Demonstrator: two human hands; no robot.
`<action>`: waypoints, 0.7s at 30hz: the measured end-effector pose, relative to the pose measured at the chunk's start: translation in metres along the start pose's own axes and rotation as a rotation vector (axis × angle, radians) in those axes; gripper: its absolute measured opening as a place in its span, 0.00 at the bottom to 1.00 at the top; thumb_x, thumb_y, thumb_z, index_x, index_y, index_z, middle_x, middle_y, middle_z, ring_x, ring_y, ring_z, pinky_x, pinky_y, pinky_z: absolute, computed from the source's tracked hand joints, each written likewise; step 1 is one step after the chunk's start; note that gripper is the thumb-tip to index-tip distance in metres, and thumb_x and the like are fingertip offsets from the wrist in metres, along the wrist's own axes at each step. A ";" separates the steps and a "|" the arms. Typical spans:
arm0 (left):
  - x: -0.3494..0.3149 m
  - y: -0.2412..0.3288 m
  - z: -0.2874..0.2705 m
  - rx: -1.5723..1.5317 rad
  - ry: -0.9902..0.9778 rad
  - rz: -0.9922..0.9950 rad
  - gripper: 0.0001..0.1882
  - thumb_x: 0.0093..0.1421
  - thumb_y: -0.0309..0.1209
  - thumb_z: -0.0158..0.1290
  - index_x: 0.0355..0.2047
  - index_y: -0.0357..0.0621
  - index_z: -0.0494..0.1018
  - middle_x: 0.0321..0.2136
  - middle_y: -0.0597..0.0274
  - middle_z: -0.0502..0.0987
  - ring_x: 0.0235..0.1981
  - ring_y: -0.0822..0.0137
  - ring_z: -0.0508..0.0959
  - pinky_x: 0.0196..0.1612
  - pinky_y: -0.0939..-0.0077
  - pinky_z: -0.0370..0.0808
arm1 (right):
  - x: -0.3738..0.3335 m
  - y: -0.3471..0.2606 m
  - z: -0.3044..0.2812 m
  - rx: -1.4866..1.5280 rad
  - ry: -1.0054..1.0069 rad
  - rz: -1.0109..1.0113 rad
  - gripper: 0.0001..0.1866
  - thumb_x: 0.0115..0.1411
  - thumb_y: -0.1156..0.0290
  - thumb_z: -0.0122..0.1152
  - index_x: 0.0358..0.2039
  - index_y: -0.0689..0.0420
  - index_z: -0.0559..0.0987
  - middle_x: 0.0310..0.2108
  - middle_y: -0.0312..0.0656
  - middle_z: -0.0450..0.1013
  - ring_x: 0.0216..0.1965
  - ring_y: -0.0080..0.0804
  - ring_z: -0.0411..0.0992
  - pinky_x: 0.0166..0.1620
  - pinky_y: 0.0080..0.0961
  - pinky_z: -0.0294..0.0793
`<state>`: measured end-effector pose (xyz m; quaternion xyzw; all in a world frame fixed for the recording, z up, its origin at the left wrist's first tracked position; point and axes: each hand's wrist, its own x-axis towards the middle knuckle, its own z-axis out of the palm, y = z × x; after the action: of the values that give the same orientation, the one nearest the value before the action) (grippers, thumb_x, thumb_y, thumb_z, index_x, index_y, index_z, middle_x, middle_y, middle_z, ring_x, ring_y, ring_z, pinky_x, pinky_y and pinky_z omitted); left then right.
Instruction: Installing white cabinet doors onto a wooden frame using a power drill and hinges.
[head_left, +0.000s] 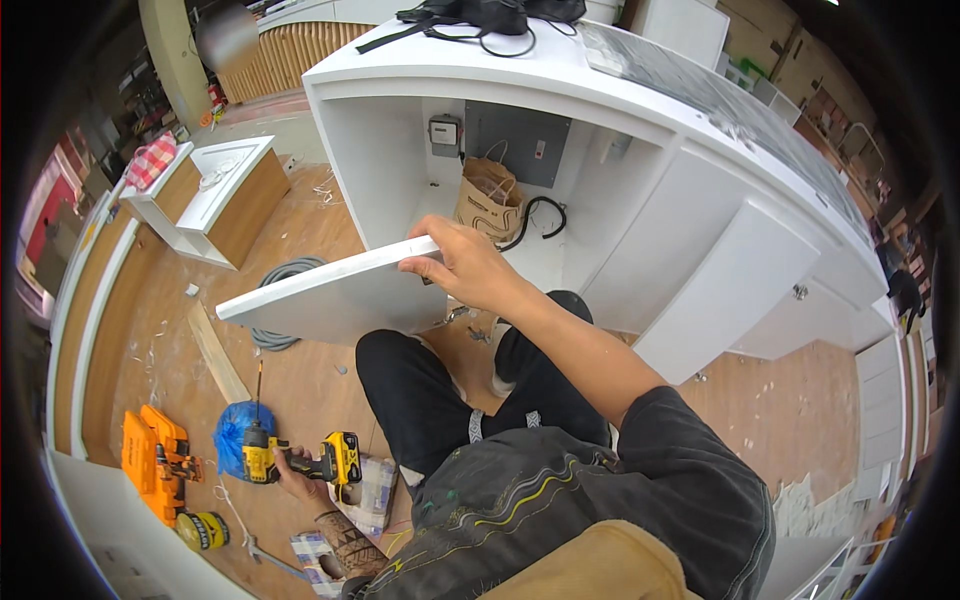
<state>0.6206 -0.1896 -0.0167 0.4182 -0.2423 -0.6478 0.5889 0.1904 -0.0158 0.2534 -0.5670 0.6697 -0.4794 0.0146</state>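
— What's around your fingers right now?

— Beyond my right hand (465,268) is the open bay of the white cabinet (640,130), with a brown paper bag (489,197) standing inside, a black cable (540,215) curling just beside it, and a grey panel (520,140) on the back wall behind it. A small grey box with a pale square face (445,134) is fixed to the back wall, up and left of the bag. Under the panel I hold lies a coil of grey hose (283,275). My black-trousered knees sit between my two hands.

— And what do you hold?

— My right fingers are curled over the top edge of a white door panel (330,290), thumb below, the arm stretched forward; the panel tilts down to my left, in front of the bay. My left hand (297,472) is low at my side, wrapped round the grip of a yellow and black cordless drill (300,460), its bit pointing up and away from me.

— Anything near that left hand?

— A blue plastic bag (232,430) just beyond the drill, an orange tool case (155,462) further left, a yellow tape measure (204,530) below it, and a wooden strip (217,352) on the floor.
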 end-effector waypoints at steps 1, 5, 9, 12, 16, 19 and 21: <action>-0.007 0.021 0.003 0.002 -0.062 -0.016 0.19 0.65 0.44 0.63 0.42 0.43 0.72 0.25 0.62 0.76 0.26 0.69 0.76 0.28 0.76 0.72 | -0.006 0.001 -0.001 -0.038 -0.008 -0.028 0.23 0.65 0.51 0.65 0.43 0.60 0.74 0.36 0.52 0.78 0.37 0.52 0.78 0.39 0.41 0.75; -0.037 0.091 0.015 -0.018 -0.128 0.117 0.20 0.66 0.46 0.59 0.48 0.46 0.73 0.27 0.63 0.77 0.29 0.70 0.78 0.35 0.74 0.76 | -0.024 -0.001 0.023 -0.140 0.171 -0.210 0.20 0.64 0.53 0.67 0.38 0.60 0.76 0.29 0.47 0.74 0.31 0.48 0.76 0.34 0.38 0.75; -0.072 0.154 0.028 -0.063 -0.417 0.273 0.21 0.72 0.42 0.54 0.60 0.46 0.71 0.33 0.67 0.74 0.33 0.74 0.73 0.40 0.78 0.73 | -0.039 -0.017 0.026 -0.091 0.184 -0.224 0.22 0.63 0.52 0.66 0.33 0.60 0.72 0.29 0.50 0.74 0.31 0.53 0.76 0.34 0.43 0.74; -0.091 0.191 0.031 0.063 -0.414 0.353 0.22 0.72 0.43 0.55 0.58 0.42 0.70 0.33 0.67 0.73 0.35 0.73 0.73 0.47 0.73 0.75 | -0.047 -0.019 0.017 -0.059 0.197 -0.208 0.22 0.63 0.53 0.66 0.33 0.60 0.73 0.29 0.49 0.74 0.31 0.52 0.76 0.33 0.42 0.74; -0.110 0.215 0.066 0.216 -0.404 0.490 0.27 0.72 0.39 0.53 0.66 0.38 0.64 0.48 0.54 0.76 0.52 0.60 0.78 0.60 0.65 0.76 | -0.048 -0.024 0.000 -0.059 0.220 -0.188 0.21 0.64 0.53 0.66 0.33 0.60 0.74 0.28 0.49 0.74 0.30 0.51 0.76 0.32 0.42 0.75; -0.136 0.224 0.116 0.227 -0.532 0.540 0.32 0.73 0.30 0.50 0.73 0.34 0.53 0.56 0.48 0.74 0.60 0.55 0.76 0.66 0.56 0.73 | -0.050 -0.030 -0.009 -0.074 0.224 -0.145 0.20 0.64 0.53 0.66 0.34 0.60 0.75 0.29 0.49 0.75 0.30 0.51 0.77 0.32 0.42 0.75; -0.142 0.225 0.147 0.302 -0.610 0.676 0.30 0.72 0.30 0.50 0.69 0.28 0.57 0.40 0.58 0.74 0.44 0.65 0.79 0.53 0.67 0.76 | -0.046 -0.022 -0.013 -0.110 0.234 -0.103 0.20 0.64 0.53 0.65 0.37 0.59 0.77 0.31 0.50 0.76 0.31 0.52 0.78 0.33 0.43 0.75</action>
<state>0.6194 -0.1208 0.2794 0.1878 -0.6179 -0.4707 0.6011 0.2159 0.0302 0.2503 -0.5408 0.6623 -0.5048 -0.1191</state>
